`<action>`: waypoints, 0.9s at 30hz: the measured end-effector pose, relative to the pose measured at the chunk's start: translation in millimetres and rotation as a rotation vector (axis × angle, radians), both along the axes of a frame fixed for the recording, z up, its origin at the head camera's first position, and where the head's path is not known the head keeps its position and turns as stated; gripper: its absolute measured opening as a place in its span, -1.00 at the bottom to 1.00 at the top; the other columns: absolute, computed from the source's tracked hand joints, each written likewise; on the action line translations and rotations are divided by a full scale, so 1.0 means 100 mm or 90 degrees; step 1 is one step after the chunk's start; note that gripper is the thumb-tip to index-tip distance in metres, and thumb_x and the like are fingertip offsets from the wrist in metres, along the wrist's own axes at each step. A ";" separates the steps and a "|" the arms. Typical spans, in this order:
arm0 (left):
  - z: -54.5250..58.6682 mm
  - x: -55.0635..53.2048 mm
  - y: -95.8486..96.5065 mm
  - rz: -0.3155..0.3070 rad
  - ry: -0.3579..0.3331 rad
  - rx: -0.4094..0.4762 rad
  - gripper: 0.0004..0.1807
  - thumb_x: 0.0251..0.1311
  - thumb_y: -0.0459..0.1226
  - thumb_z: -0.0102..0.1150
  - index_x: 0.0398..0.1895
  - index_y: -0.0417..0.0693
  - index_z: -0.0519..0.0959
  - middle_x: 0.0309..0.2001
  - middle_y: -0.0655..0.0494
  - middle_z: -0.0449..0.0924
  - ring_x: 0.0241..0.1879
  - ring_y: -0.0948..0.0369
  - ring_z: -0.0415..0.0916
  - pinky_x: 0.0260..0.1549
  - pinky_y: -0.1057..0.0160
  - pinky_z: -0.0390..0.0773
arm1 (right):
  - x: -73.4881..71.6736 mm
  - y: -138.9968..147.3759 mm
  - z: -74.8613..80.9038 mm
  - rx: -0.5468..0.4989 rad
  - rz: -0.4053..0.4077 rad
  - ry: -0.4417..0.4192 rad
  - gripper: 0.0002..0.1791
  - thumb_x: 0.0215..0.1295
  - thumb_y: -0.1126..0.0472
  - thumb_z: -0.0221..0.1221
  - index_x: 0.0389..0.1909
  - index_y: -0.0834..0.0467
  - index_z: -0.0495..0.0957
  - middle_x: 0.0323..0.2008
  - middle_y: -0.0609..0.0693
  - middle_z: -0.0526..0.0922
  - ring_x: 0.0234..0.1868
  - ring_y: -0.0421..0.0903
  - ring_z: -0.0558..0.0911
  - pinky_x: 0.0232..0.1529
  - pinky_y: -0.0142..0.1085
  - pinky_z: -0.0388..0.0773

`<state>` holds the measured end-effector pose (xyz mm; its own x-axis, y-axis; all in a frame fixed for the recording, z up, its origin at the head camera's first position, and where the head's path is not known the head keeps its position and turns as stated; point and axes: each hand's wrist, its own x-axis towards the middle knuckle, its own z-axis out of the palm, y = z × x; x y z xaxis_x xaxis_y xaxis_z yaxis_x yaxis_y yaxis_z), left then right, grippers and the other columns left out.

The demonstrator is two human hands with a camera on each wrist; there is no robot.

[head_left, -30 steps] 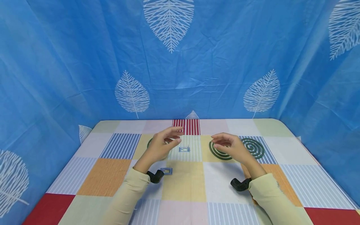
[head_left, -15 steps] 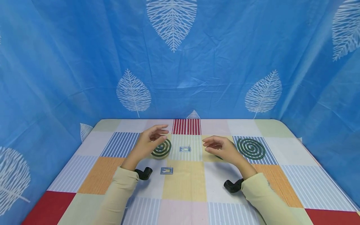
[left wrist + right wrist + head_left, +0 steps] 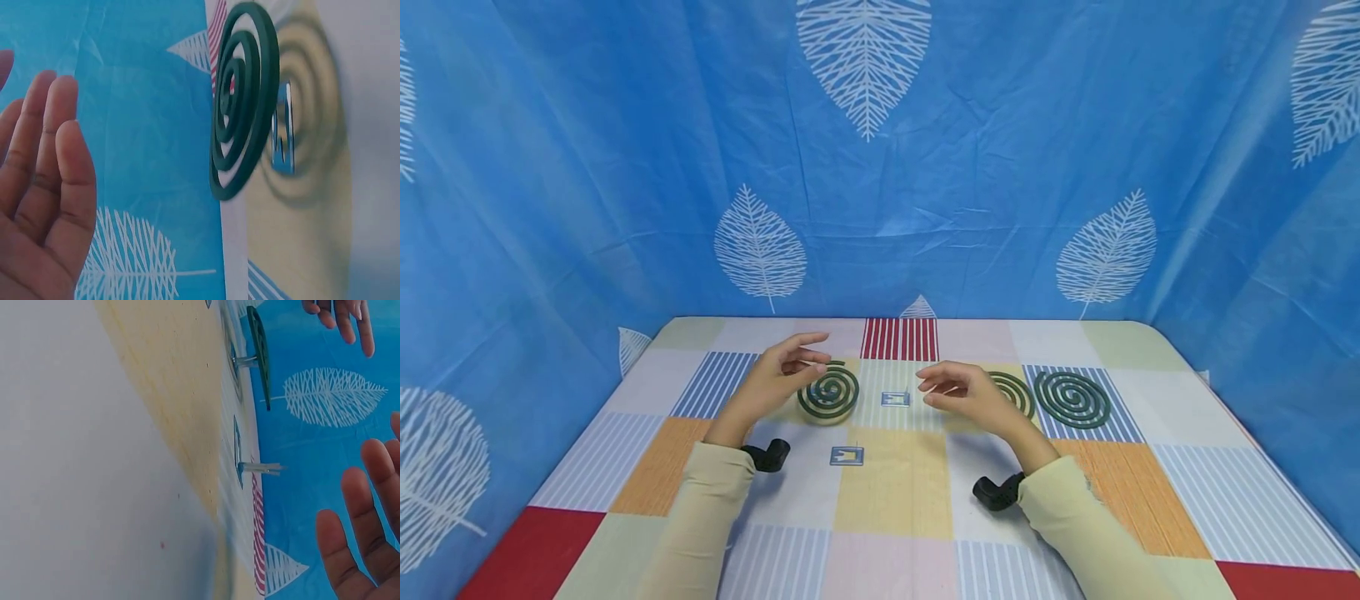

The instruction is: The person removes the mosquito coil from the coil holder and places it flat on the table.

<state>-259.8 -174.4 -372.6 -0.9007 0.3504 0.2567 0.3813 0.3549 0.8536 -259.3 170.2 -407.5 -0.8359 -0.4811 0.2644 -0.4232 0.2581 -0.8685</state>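
A green mosquito coil [image 3: 828, 393] sits raised on a small metal coil stand, its base [image 3: 283, 161] showing beneath the coil in the left wrist view. My left hand [image 3: 766, 385] hovers at the coil's left side, fingers loosely bent and holding nothing. Over the table to the right, my right hand [image 3: 968, 397] is also loosely bent with nothing in it. It is nearest a second coil [image 3: 1021, 392], which it partly covers, and a bare metal stand [image 3: 884, 400]. That stand's prong [image 3: 262, 467] points up in the right wrist view.
Another mosquito coil [image 3: 1072, 400] lies flat at the right, beside the second one. A further metal stand [image 3: 847, 462] rests nearer the front. The patchwork tablecloth [image 3: 895, 500] covers the table, and a blue leaf-print curtain [image 3: 955, 167] surrounds its back and sides.
My left hand has drawn back leftward, uncovering the raised coil. My right hand has moved left, showing more of the right-hand coils. Both hands have stayed without anything in them.
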 end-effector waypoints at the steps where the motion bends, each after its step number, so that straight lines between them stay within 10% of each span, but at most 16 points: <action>1: 0.00 0.00 -0.02 0.000 -0.006 0.002 -0.46 0.54 -0.44 0.21 0.52 -0.37 0.42 0.16 -0.39 0.68 0.11 -0.17 0.66 0.06 0.30 0.59 | 0.00 -0.02 0.00 0.003 0.002 -0.002 -0.62 0.43 0.46 0.30 0.20 0.55 0.59 -0.02 0.40 0.75 -0.05 -0.10 0.73 0.05 -0.29 0.67; 27: -0.14 -0.06 -0.31 0.103 -0.079 -0.134 -0.43 0.50 -0.37 0.23 0.48 -0.46 0.42 -0.04 -0.31 0.73 -0.19 0.02 0.64 -0.21 0.14 0.62 | -0.07 -0.50 -0.05 0.029 0.018 -0.058 -0.61 0.48 0.37 0.30 0.22 0.50 0.60 -0.04 0.27 0.79 -0.07 0.01 0.74 0.02 -0.22 0.65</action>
